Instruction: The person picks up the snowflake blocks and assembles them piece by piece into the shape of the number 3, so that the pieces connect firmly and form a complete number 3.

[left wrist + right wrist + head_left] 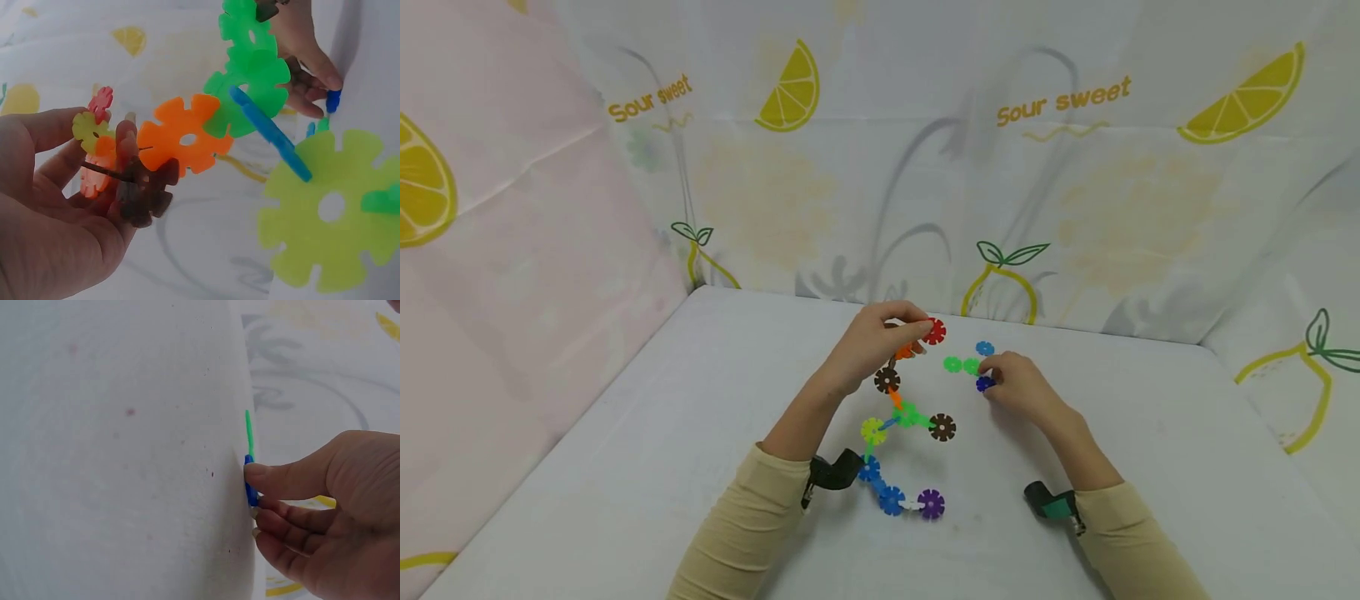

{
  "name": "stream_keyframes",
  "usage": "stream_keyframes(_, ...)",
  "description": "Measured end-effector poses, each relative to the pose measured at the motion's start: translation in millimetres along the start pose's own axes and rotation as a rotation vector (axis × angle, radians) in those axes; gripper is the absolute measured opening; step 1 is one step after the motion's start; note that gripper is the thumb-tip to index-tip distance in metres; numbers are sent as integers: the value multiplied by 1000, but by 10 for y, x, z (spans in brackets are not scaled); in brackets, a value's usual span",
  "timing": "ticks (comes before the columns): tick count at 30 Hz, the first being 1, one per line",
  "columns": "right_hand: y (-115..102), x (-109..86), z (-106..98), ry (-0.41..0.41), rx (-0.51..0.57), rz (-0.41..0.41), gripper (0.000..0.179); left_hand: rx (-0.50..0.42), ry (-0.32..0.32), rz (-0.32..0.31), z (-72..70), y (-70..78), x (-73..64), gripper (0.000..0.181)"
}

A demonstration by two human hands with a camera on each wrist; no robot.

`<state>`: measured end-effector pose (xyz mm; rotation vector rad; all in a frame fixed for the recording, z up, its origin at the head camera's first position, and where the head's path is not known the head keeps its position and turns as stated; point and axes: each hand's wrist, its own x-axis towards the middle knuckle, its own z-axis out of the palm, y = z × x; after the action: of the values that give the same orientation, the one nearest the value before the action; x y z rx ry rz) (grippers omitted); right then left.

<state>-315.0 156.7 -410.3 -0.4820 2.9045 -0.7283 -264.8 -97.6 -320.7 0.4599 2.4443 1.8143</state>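
My left hand grips the far part of a chain of notched interlocking plastic discs, with a red disc by its fingertips. In the left wrist view a dark brown disc and a yellow disc show among those fingers. The chain runs toward me through an orange disc, green discs, a yellow-green disc and blue discs to a purple disc. Between thumb and fingers, my right hand pinches a dark blue disc at the tabletop.
Loose green discs and a light blue disc lie beside my right hand's fingers. The white table meets a lemon-printed cloth backdrop at the back. Wrist cameras sit on both forearms.
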Motion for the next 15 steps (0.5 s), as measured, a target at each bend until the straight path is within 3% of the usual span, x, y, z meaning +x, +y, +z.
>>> stream_keyframes(5, -12, -25, -15, 0, 31, 1, 22, -29, 23, 19, -41, -9, 1, 19)
stream_keyframes(9, -29, -53, -67, 53, 83, -32, 14, -18, 32, 31, -59, -11, -1, 17)
stream_keyframes(15, -182, -133, -225, 154, 275, -96, 6, 28, 45, 44, -62, -13, 1, 18)
